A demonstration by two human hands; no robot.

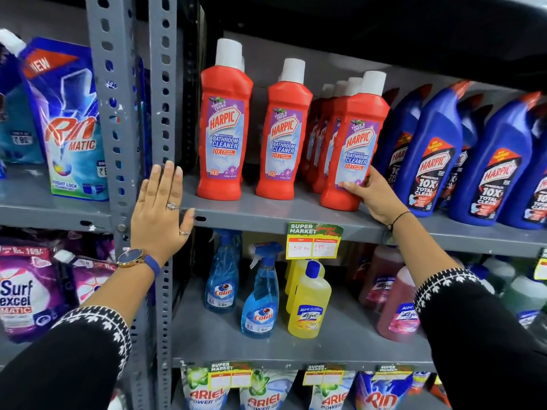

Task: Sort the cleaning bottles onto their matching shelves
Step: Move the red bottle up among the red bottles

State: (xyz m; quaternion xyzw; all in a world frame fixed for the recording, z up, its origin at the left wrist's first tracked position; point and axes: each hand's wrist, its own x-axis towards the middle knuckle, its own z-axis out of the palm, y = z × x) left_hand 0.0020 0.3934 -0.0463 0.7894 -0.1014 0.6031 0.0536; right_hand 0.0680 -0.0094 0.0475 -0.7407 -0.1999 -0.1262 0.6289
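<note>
Red Harpic bathroom cleaner bottles with white caps stand on the upper grey shelf. One stands at the left, a second beside it. My right hand grips the lower right side of a third red bottle, which stands at the front of a row of several red ones. My left hand is open, fingers spread, held flat at the shelf's left end by the grey upright, touching no bottle. Blue Harpic bottles fill the shelf to the right.
The shelf below holds two blue Colin spray bottles, yellow Lizol bottles and pink ones. Detergent pouches fill the left bay and the bottom shelf. A price tag hangs from the upper shelf's edge.
</note>
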